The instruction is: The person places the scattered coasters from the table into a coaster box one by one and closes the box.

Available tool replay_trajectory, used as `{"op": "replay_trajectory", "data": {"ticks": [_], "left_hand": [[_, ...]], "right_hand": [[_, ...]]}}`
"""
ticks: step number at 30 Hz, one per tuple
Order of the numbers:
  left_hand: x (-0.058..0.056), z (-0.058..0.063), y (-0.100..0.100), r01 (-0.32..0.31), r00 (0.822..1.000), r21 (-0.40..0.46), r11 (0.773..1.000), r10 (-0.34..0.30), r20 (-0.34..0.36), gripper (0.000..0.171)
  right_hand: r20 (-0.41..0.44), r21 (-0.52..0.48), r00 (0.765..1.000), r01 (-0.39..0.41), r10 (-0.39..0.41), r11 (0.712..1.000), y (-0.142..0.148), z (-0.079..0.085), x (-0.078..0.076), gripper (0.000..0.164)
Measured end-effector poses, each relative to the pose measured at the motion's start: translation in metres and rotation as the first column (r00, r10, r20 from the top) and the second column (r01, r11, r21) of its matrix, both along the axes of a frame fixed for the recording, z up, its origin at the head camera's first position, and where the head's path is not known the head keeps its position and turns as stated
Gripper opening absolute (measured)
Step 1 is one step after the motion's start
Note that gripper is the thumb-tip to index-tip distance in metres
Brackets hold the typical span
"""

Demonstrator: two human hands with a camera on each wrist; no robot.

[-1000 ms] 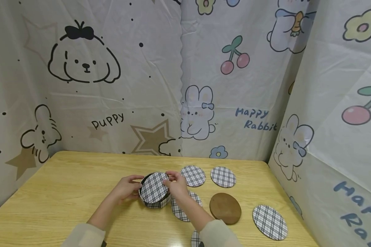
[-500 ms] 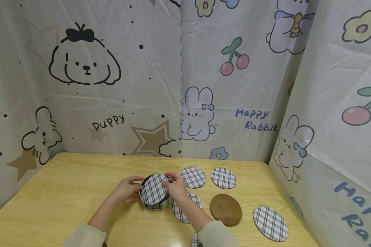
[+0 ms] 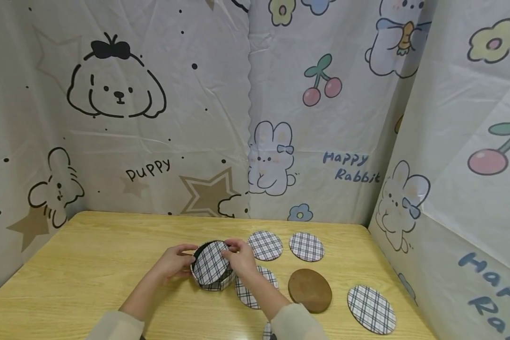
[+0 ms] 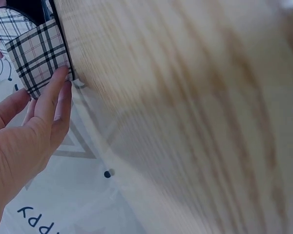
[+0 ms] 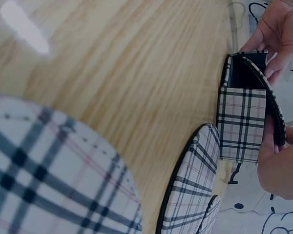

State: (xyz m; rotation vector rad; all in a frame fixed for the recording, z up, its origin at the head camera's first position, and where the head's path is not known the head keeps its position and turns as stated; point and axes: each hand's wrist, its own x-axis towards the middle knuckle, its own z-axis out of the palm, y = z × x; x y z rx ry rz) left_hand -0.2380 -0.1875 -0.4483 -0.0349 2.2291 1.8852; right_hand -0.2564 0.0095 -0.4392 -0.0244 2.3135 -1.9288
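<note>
My right hand (image 3: 243, 259) pinches a round plaid coaster (image 3: 211, 262) by its right edge. The coaster tilts over the mouth of a plaid coaster holder (image 3: 217, 285), with a strip of the dark inside showing behind it. In the right wrist view the coaster (image 5: 275, 100) leans with part of its edge inside the holder (image 5: 241, 119). Thumb and fingers of my left hand (image 3: 176, 262) grip the holder's left side. The left wrist view has the left hand (image 4: 36, 122) low on the holder's wall (image 4: 41, 56), fingertips against the plaid.
Two plaid coasters, one at the back (image 3: 265, 245) and another beside it (image 3: 307, 246), lie flat. A third (image 3: 247, 295) is partly under my right forearm. Further right are a brown round disc (image 3: 310, 290) and a plaid coaster (image 3: 371, 309). One more coaster (image 3: 267, 332) shows at the front.
The coaster in my right hand has tilted more steeply and shifted slightly left at the holder's mouth. My left hand keeps its grip on the holder.
</note>
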Motion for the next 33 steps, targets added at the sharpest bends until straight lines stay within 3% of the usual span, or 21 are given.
{"op": "replay_trajectory", "data": {"ticks": [10, 22, 33], "left_hand": [[0.0, 0.0, 0.0005, -0.029, 0.999, 0.0, 1.0, 0.029, 0.016, 0.043], [0.0018, 0.0003, -0.0014, -0.015, 1.0, 0.005, 1.0, 0.015, 0.017, 0.044], [0.0002, -0.0009, -0.0017, -0.001, 1.0, -0.001, 1.0, 0.001, 0.005, 0.046]], "right_hand": [[-0.036, 0.182, 0.999, -0.026, 0.033, 0.983, 0.0035, 0.0077, -0.0031, 0.03], [-0.081, 0.315, 0.995, -0.025, 0.053, 0.949, 0.003, 0.0067, -0.0029, 0.03], [-0.109, 0.352, 0.992, -0.019, 0.061, 0.936, 0.0052, 0.0026, -0.0047, 0.031]]}}
